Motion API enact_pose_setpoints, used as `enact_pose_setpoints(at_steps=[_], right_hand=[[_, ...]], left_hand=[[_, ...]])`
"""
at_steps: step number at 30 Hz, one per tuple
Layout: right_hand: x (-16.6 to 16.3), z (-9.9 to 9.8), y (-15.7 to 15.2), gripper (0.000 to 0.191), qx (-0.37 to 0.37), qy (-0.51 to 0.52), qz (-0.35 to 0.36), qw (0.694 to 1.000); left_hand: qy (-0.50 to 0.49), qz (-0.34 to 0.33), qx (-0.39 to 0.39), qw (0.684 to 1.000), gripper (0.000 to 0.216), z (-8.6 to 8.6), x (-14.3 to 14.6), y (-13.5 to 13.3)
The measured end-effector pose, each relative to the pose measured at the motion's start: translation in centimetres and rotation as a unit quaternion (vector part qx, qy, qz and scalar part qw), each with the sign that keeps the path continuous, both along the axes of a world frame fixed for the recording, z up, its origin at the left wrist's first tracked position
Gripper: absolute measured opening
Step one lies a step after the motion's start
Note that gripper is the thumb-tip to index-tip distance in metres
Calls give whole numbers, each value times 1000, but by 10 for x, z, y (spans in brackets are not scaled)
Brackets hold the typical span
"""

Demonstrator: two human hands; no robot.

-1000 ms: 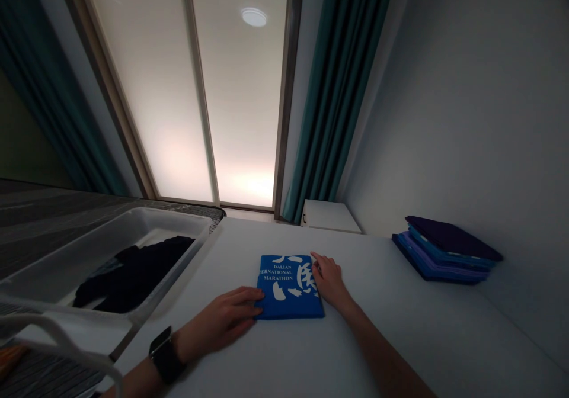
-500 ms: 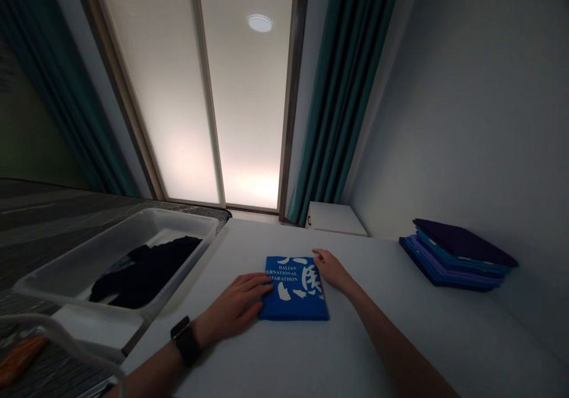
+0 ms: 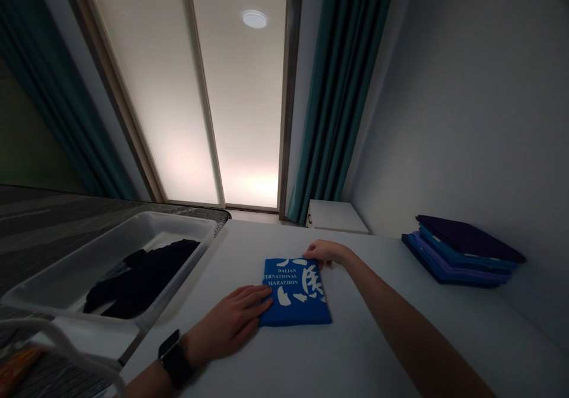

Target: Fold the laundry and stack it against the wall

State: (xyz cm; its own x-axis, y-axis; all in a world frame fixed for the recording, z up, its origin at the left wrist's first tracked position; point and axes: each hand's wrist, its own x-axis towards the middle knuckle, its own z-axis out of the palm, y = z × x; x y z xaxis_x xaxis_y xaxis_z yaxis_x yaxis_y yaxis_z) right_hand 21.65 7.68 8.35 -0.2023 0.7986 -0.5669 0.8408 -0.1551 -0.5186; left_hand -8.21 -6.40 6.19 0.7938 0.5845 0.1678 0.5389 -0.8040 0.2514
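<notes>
A folded blue T-shirt (image 3: 296, 309) with white lettering and brush-like marks lies flat on the white table in front of me. My left hand (image 3: 229, 320), with a dark watch at its wrist, rests at the shirt's left edge. Its fingers are stretched out and the tips lie on the cloth. At the far right corner, the fingers of my right hand (image 3: 326, 253) are bent down and closed on the shirt's edge. The fingertips there are partly hidden.
A stack of folded clothes (image 3: 462, 253), dark purple on top, stands on the table (image 3: 355, 350) near the right wall. Left of the table is a translucent plastic bin (image 3: 200, 223) with dark clothing (image 3: 146, 273) inside. A low white cabinet (image 3: 335, 215) stands beyond the table.
My right hand has gone from lying beside the far right corner to bending its fingers over that corner. My left hand stays at the left edge, its fingertips slightly lower on the shirt.
</notes>
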Motion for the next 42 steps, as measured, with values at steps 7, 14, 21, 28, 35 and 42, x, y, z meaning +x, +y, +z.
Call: enact_pose_setpoints(at_steps=[7,14,21,28,35,42], right_hand=[[-23,3,17,47,-39,-13,50,998],[-41,4,28,49,-81,-32,93,992],[-35,9,15,47,-118,21,123,985],[-25,22,-6,39,-46,86,140,985],[-6,26,-21,37,15,143,148,978],[20,10,-25,43,62,124,63,988]], left_hand=[[-15,-16,17,1000,56,-3,-3,-1],[-14,-14,2,1000,56,-3,-3,-3],[-179,110,-128,969,42,-9,-2,15],[-306,253,-420,816,74,6,39,87],[-126,137,-564,805,55,30,57,122],[-261,139,-629,719,53,17,61,113]])
